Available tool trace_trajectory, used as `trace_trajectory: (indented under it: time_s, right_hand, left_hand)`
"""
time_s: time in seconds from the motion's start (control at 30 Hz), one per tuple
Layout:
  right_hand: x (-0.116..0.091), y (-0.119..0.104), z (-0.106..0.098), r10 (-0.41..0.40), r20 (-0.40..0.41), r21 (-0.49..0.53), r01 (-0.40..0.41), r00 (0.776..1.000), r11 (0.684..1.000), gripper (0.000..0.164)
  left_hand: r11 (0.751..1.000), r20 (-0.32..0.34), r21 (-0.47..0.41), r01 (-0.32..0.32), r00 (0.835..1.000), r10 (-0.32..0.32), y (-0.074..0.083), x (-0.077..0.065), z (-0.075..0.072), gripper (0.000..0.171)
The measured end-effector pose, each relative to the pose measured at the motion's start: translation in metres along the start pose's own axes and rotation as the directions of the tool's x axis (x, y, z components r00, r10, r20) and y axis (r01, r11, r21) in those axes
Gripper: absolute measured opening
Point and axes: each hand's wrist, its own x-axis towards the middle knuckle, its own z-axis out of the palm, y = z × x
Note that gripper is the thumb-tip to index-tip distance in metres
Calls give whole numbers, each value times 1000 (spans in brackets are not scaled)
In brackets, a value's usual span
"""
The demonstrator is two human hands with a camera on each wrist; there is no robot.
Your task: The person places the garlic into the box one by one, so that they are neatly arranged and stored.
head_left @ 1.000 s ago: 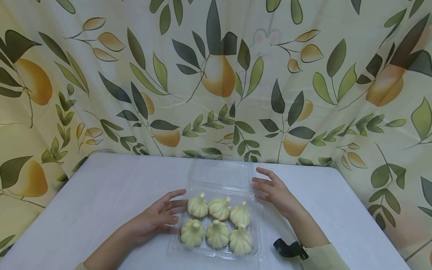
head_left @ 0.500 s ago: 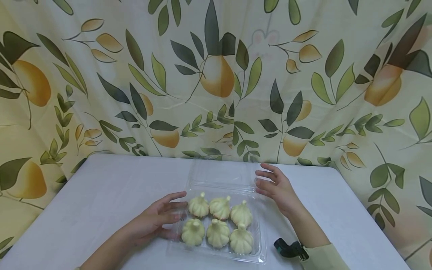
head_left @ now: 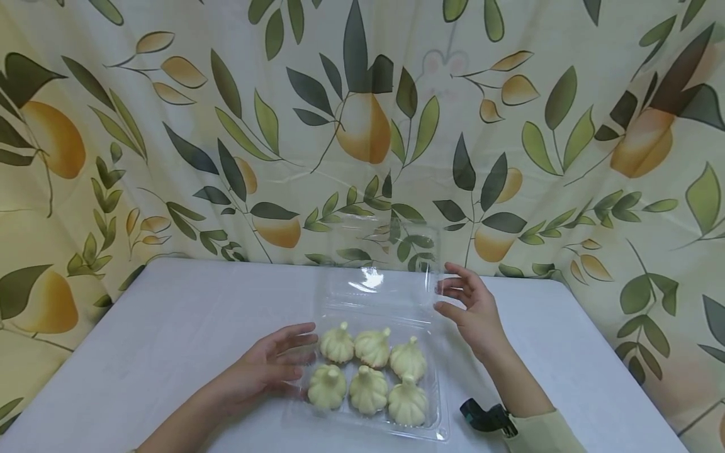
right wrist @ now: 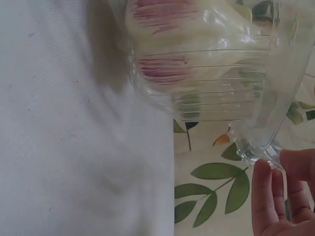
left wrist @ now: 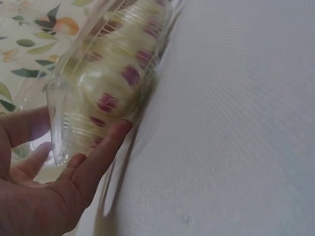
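A clear plastic clamshell box [head_left: 421, 431] sits on the table with several garlic bulbs [head_left: 369, 390] in two rows. The bulbs are pale, with purple patches [left wrist: 107, 103] visible through the wall in the wrist views. The hinged lid [head_left: 376, 290] stands partly raised at the far side. My right hand [head_left: 472, 308] pinches the lid's right edge between thumb and fingers; a clear plastic corner shows at the fingertips [right wrist: 263, 169] in the right wrist view. My left hand [head_left: 266, 365] rests against the box's left side, fingers extended along the wall and rim.
The box stands on a white-covered table [head_left: 187, 302]. A patterned curtain [head_left: 255, 176] with leaves and fruit hangs directly behind the table's far edge. A black device [head_left: 488, 418] sits at the right sleeve.
The lid has tilted upward from lying back, with my right hand rising and now pinching its edge. The box has shifted slightly right; my left hand stays at its side.
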Motion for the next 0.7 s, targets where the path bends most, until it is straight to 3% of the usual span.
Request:
trace_trajectory:
  time_s: [0.13, 0.33, 0.7]
  right_hand:
    - [0, -2, 1, -23, -24, -29, 22, 999, 999, 71]
    - [-2, -3, -1, -78, -26, -47, 77, 997, 996, 53]
    - [-2, -8, -13, -137, 111, 25, 135, 984, 991, 19]
  left_hand:
    - [999, -2, 15, 39, 999, -39, 0, 0, 2, 68]
    - [995, 4, -66, 75, 997, -75, -3, 1, 4, 71]
    - [993, -36, -102, 57, 998, -61, -5, 3, 8, 67]
